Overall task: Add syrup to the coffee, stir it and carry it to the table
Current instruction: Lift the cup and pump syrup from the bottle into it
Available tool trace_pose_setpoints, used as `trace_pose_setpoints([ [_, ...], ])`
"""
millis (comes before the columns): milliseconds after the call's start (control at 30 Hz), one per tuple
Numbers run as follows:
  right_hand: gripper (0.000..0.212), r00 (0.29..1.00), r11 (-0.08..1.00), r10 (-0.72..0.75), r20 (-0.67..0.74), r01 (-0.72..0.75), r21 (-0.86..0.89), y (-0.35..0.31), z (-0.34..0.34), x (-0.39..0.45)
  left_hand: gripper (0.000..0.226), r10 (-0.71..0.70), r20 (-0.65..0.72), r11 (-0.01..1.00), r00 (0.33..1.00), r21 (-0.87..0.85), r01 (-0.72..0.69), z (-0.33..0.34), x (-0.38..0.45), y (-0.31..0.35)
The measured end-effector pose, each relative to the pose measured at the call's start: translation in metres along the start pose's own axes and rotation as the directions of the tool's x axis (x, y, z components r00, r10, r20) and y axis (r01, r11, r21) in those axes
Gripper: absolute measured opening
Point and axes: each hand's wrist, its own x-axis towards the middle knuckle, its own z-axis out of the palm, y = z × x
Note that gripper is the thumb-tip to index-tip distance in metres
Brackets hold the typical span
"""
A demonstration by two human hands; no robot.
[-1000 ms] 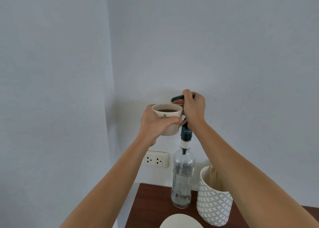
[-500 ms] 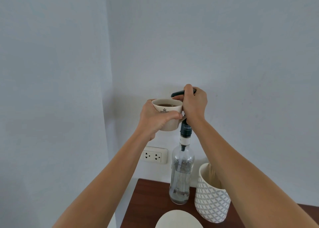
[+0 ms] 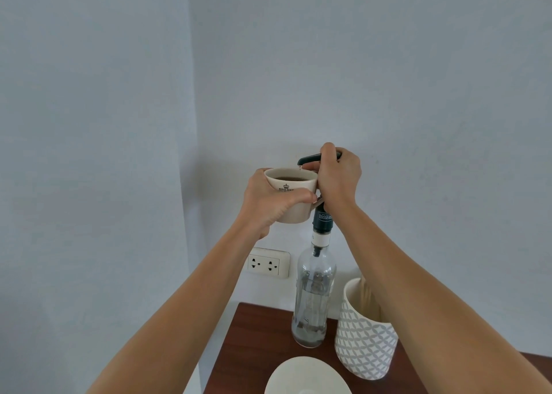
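A dark reddish-brown wooden table point(image 3: 254, 349) fills the lower middle of the view, set against the pale wall. Three things stand directly on it: a tall clear glass syrup bottle point(image 3: 312, 301) toward the back, upright, a white holder point(image 3: 363, 343) with a grey lattice pattern just beside the bottle on its right, and a white saucer point(image 3: 304, 377) at the near edge, cut off by the frame's bottom.

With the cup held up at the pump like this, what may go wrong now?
1. The cup is rather full and held in the air by the left hand; a tilt may spill coffee.
2. The spout sits over the rim's edge, so syrup may drip outside.
3. The right hand pressing may tip the tall bottle.
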Motion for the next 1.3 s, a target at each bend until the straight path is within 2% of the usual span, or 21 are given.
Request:
trace_pose_setpoints([
  [200,0.032,1.000,1.000,-0.004,0.009,0.004,-0.012,0.0002,-0.0009,-0.0009,0.069,-0.006,0.000,1.000,1.000,-0.008,0.006,-0.0001,0.0001,-0.0013],
  [367,0.034,1.000,1.000,-0.016,0.004,0.016,-0.024,0.0006,-0.0012,-0.0025,0.051,-0.007,0.013,1.000,1.000,-0.002,0.007,-0.0010,0.0002,-0.0025],
  [467,0.035,1.000,0.999,-0.026,0.002,0.026,-0.035,0.0000,-0.0018,-0.0038,0.054,-0.009,0.020,1.000,1.000,-0.001,0.009,-0.0016,-0.0003,-0.0022],
  [633,0.029,0.999,1.000,0.006,0.031,-0.005,-0.031,-0.0006,-0.0032,-0.0058,0.075,-0.026,0.016,1.000,1.000,-0.004,0.026,-0.0010,-0.0024,0.0000],
  [833,0.026,0.998,0.999,0.031,0.047,-0.030,-0.025,-0.0080,-0.0027,-0.0017,0.071,-0.031,0.022,0.999,0.999,-0.018,0.032,0.0001,0.0004,0.0047],
  [967,0.027,0.999,0.999,0.028,0.045,-0.027,-0.028,-0.0082,-0.0028,-0.0016,0.060,-0.023,0.037,1.000,0.999,-0.010,0.023,-0.0006,0.0023,0.0062],
  [1100,0.027,0.999,0.999,0.024,0.038,-0.023,-0.022,-0.0085,-0.0026,-0.0014,0.072,-0.018,0.027,1.000,0.999,-0.016,0.019,0.0000,0.0034,0.0041],
  [1300,0.029,1.000,1.000,0.000,0.017,0.001,-0.012,-0.0068,-0.0009,-0.0010,0.058,-0.011,0.040,1.000,0.999,-0.027,0.012,-0.0018,0.0049,0.0043],
])
